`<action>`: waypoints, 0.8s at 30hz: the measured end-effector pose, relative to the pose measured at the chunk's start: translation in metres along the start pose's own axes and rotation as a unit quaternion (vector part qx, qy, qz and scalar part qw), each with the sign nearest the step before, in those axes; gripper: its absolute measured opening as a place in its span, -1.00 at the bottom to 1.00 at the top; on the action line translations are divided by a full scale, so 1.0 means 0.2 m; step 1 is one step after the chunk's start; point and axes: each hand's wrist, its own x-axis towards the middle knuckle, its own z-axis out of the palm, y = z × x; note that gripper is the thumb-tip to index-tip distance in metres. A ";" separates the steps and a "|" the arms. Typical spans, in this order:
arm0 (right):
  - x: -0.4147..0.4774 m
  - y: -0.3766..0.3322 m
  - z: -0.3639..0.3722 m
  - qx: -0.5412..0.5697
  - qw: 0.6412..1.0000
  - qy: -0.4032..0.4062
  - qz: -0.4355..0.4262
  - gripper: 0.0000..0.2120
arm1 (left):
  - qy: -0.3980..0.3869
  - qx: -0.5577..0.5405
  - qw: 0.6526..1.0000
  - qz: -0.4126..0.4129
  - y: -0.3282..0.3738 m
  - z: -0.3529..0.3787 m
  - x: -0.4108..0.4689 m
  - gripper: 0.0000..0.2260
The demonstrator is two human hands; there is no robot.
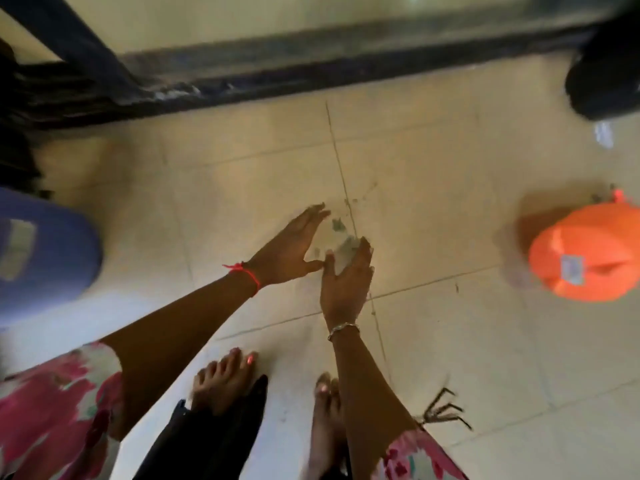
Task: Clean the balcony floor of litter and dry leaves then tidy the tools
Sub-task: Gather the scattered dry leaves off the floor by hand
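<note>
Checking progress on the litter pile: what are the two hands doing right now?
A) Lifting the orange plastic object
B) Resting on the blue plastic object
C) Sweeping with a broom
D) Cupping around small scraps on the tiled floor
D: the left hand and right hand sit open on either side of small greenish leaf scraps on the beige tiled floor, holding no tool.

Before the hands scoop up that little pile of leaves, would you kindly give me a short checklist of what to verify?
1. Both hands flank the leaf bits: ok; left hand on one side, right hand on the other.
2. Hands free to scoop: ok, both open and empty.
3. All debris gathered: not ok; stray specks lie beyond the hands along the tile joint.
4. Container nearby: cannot tell; an orange object and a blue object sit on the floor, their purpose unclear.
5. Feet clear of the pile: ok; bare feet stand behind it.
</note>
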 end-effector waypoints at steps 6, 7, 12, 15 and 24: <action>0.28 0.16 0.25 -0.172 0.973 0.085 -0.132 -0.07 | 0.062 0.200 0.974 0.091 -0.34 0.16 0.13 0.02; 0.35 0.15 0.24 -0.182 0.968 0.097 -0.143 -0.02 | 0.072 0.183 0.976 0.087 -0.33 0.16 0.14 0.07; 0.75 0.06 0.15 -0.178 0.965 0.133 -0.136 0.01 | 0.141 0.045 0.988 0.034 -0.31 0.13 0.24 0.08; 0.91 0.00 0.15 -0.174 0.965 0.143 -0.134 -0.10 | 0.144 0.039 0.988 0.037 -0.33 0.13 0.25 0.05; 0.75 -0.01 0.24 -0.075 0.966 0.136 -0.207 -0.52 | 0.155 0.100 0.981 0.061 -0.37 0.15 0.29 0.00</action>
